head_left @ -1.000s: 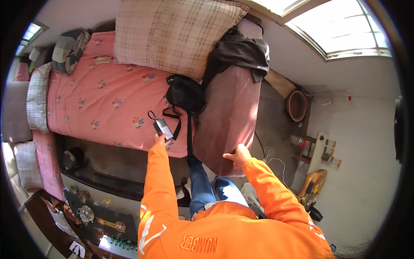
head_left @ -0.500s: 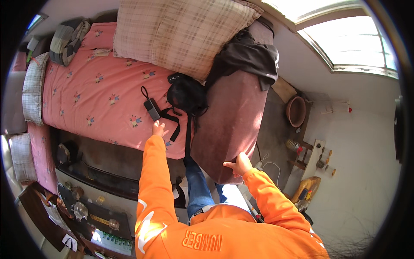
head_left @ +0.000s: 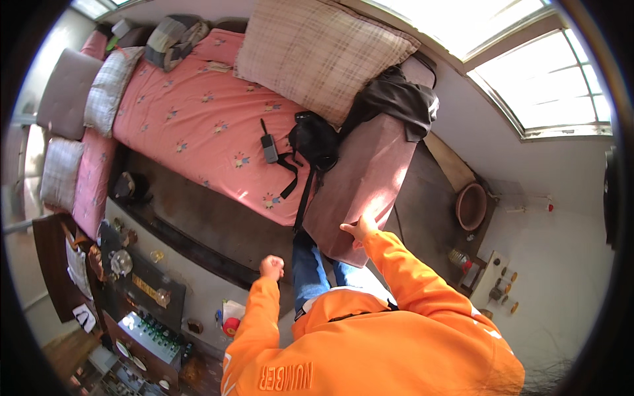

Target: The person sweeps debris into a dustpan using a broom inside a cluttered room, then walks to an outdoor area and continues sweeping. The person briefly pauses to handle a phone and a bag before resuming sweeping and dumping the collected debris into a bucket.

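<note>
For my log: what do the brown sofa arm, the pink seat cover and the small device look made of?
Sofa arm: probably plush fabric; matte brown, softly sheened where sun hits.
Pink seat cover: likely cloth; matte, flower-patterned, lightly creased.
Small device: apparently a rigid case, dark grey and straight-edged; plastic or metal, too small to tell.

I see a bright orange top (head_left: 409,343) low in the frame. It has long orange sleeves (head_left: 416,267) with white marks (head_left: 494,334), and puffy orange letters (head_left: 286,378). I see blue jeans (head_left: 309,267) too.
</note>
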Motion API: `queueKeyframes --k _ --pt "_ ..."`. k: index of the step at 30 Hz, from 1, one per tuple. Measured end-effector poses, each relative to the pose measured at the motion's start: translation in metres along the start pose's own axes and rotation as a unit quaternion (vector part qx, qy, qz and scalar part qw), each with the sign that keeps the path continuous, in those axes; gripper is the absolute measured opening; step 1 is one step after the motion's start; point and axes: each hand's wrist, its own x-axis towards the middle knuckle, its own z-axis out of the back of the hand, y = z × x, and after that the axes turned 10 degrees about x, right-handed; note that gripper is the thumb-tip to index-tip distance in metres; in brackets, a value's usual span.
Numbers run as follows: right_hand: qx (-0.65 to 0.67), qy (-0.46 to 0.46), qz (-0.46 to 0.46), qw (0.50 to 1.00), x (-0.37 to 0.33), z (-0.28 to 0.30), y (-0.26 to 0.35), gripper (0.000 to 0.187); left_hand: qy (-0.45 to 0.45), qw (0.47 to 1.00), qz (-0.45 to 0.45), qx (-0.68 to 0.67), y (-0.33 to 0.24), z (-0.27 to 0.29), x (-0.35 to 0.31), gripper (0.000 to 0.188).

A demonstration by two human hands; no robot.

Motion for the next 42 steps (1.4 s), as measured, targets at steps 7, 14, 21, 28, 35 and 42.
queueKeyframes --k 7,14,21,28,35,42 --pt "0.006 -0.018 0.056 0.998 0.002 -0.015 -0.010 0.083 -0.139 0.986 0.084 0.026 0.161 -0.088 -0.185 0.022" --pt "0.069 0.053 0.099 0.991 0.044 -0.014 -0.042 0.070 -0.186 0.961 0.170 -0.110 0.289 -0.198 -0.249 0.024" --pt "0.101 0.000 0.226 0.969 0.098 -0.015 -0.081 0.049 -0.291 0.924 0.100 -0.228 0.287 -0.227 -0.267 0.020" --pt "-0.097 0.144 0.303 0.937 0.064 -0.105 -0.085 0.010 -0.293 0.857 0.309 -0.292 0.319 -0.310 -0.281 0.028" --pt "-0.350 0.238 0.327 0.845 0.001 -0.174 -0.060 0.012 -0.394 0.758 0.334 -0.399 0.246 -0.335 -0.357 0.015" --pt "-0.554 0.206 0.338 0.732 0.010 -0.230 0.032 0.015 -0.427 0.624 0.445 -0.481 0.179 -0.414 -0.341 0.015"
